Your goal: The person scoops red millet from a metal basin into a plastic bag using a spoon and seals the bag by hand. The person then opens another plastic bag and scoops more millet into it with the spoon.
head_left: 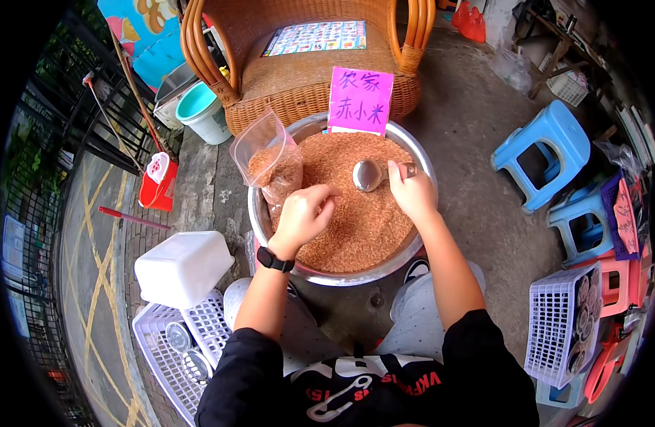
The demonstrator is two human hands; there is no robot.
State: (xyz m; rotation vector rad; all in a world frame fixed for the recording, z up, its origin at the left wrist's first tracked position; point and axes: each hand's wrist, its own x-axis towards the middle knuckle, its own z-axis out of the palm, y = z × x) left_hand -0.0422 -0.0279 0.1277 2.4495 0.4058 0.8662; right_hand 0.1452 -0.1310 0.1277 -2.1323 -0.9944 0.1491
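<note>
A wide metal basin (320,276) full of small reddish-brown grain (363,238) stands on the ground before me. My right hand (413,191) is closed round the handle of a shiny metal scoop (368,175), whose rounded bowl is over the grain. To its left, my left hand (305,217) hovers over the grain with curled fingers; its palm is hidden, and I cannot make out anything in it. Just beyond that hand, a clear plastic zip bag (260,146), partly filled with the same grain, stands upright at the basin's left side, its top gaping.
A pink handwritten sign (361,99) stands at the basin's far rim, before a wicker chair (313,114). Left are a white tub (181,270), a lilac crate (153,341), a red bucket (158,192) and a teal-lined bucket (203,114). Blue stools (548,135) and another crate (552,320) stand right.
</note>
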